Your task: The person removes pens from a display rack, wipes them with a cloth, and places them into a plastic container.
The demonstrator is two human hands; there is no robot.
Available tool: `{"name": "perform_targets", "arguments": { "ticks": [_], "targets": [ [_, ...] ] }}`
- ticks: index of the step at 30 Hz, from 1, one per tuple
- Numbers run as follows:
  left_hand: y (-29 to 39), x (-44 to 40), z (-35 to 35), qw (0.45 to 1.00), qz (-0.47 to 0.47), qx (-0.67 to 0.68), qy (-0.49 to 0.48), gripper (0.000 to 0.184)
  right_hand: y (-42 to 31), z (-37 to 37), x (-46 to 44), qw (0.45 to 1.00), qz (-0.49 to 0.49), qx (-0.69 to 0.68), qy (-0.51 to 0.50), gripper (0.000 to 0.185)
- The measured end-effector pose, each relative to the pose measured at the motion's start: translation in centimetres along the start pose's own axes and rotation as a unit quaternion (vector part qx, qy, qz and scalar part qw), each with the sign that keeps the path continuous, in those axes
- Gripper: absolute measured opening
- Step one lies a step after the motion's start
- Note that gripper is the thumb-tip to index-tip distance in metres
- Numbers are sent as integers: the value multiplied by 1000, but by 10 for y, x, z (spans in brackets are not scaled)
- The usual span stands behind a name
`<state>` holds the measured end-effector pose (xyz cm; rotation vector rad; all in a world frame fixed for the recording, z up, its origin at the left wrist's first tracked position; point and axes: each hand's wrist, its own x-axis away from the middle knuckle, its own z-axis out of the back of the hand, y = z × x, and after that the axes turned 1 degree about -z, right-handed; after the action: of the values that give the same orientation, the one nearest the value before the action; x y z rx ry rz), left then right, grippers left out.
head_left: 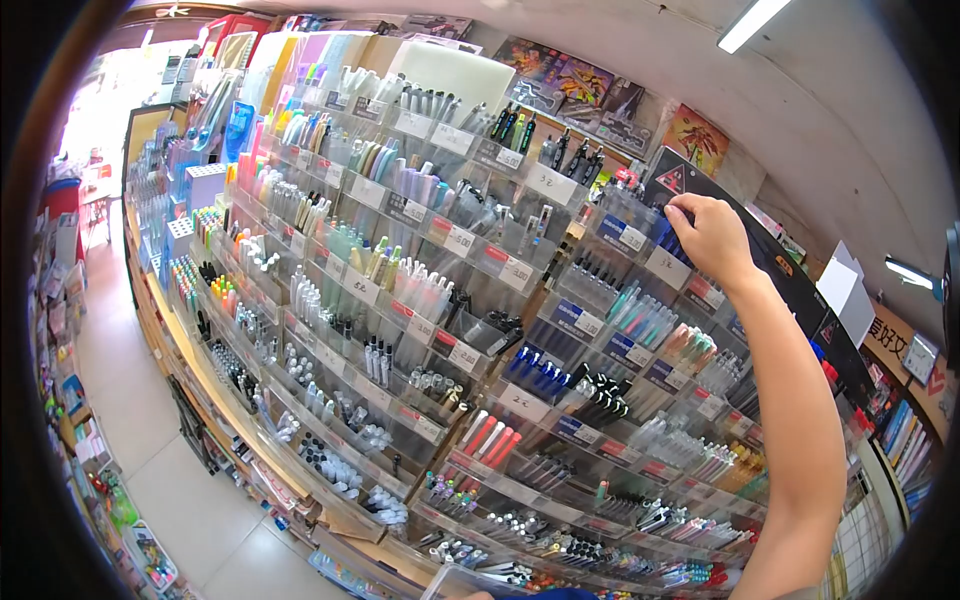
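My right hand [712, 238] reaches up to the top right of a tiered clear plastic pen rack [520, 405]. Its fingers are curled together at a compartment of blue pens [667, 238], just above a handwritten price card [667, 267]. Whatever sits between the fingertips is hidden by the hand. Of my left hand, at most a sliver of skin shows at the bottom edge, by a clear plastic tray [452, 582]; its fingers are out of sight. Red-barrelled pens [490, 440] and dark blue pens [538, 370] stand in lower compartments.
Pens and markers fill the rack's many tiers, with price labels along the fronts. A tiled aisle [150, 390] runs along the left, with low shelves of goods [100, 450] beyond it. A dark board [740, 225] rises behind my right hand; books [905, 440] stand far right.
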<state>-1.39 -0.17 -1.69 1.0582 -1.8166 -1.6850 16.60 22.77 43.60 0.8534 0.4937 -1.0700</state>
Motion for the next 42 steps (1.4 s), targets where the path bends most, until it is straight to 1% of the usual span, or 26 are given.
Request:
{"name": "perform_targets", "arguments": {
  "ticks": [1, 2, 3, 5, 6, 7, 8, 9, 11, 13, 14, 17, 19, 20, 21, 24, 28, 33, 36, 37, 39, 40, 41, 42],
  "targets": [
    [4, 0, 4, 992, -70, -93, 40, 9, -2, 0, 1, 1000, -11, 1, 3, 24],
    [10, 0, 10, 970, -136, -184, 81, 11, -5, -1, 2, 1000, -22, 0, 4, 24],
    [18, 2, 15, 934, -196, -272, 119, 13, -2, -2, 3, 1000, -8, 6, 16, 25],
    [29, 0, 35, 849, -294, -396, 186, 22, 5, -6, 7, 999, 24, 13, 39, 26],
    [18, 4, 45, 859, -181, -448, 171, 37, 7, -6, 9, 998, 44, 8, 45, 28],
    [5, 8, 53, 855, -62, -492, 150, 55, 8, -5, 11, 998, 54, 7, 43, 29],
    [-7, 12, 56, 887, -46, -426, 170, 56, 6, -2, 13, 997, 68, 4, 46, 30],
    [-8, 18, 56, 935, 47, -314, 159, 48, 2, 3, 16, 997, 70, 10, 41, 29],
    [-23, 23, 62, 968, 144, -185, 92, 41, 0, 7, 19, 994, 103, 15, 42, 28],
    [-15, 23, 59, 953, 143, -242, 112, 31, -2, 12, 23, 990, 133, 4, 41, 22],
    [-12, 22, 60, 954, 142, -237, 118, 26, -1, 14, 24, 990, 138, -12, 32, 22],
    [-5, 22, 65, 954, 159, -230, 112, 26, 0, 17, 29, 983, 177, -21, 45, 21],
    [0, 23, 68, 955, 161, -224, 111, 25, 3, 23, 32, 992, 125, 7, -25, 27],
    [-2, 24, 70, 955, 159, -225, 111, 25, 6, 23, 31, 992, 124, 10, -36, 27],
    [-2, 25, 72, 955, 155, -226, 112, 24, 8, 21, 33, 993, 109, -21, -43, 28],
    [1, 27, 79, 955, 152, -226, 118, 24, 13, 19, 31, 992, 122, -7, -39, 27],
    [1, 32, 93, 956, 129, -224, 138, 21, 2, 17, 29, 994, 104, 2, -46, 27],
    [-3, 38, 115, 957, 136, -215, 140, 24, -4, 6, 24, 993, 109, -5, -35, 26],
    [-3, 41, 128, 960, 135, -195, 145, 24, -15, 3, 22, 994, 102, 27, -36, 25],
    [-4, 43, 131, 962, 136, -184, 147, 24, -20, 2, 22, 995, 97, 23, -29, 25],
    [6, 48, 135, 955, 154, -206, 146, 24, -27, -2, 22, 996, 90, 20, -8, 25],
    [12, 45, 138, 952, 154, -219, 147, 25, -18, -9, 19, 996, 91, 15, 8, 25],
    [15, 44, 140, 951, 154, -221, 151, 25, -31, -11, 21, 983, 156, 1, 95, 20],
    [13, 46, 139, 950, 150, -223, 156, 25, -36, -10, 22, 984, 144, 1, 103, 19]
  ]
}}
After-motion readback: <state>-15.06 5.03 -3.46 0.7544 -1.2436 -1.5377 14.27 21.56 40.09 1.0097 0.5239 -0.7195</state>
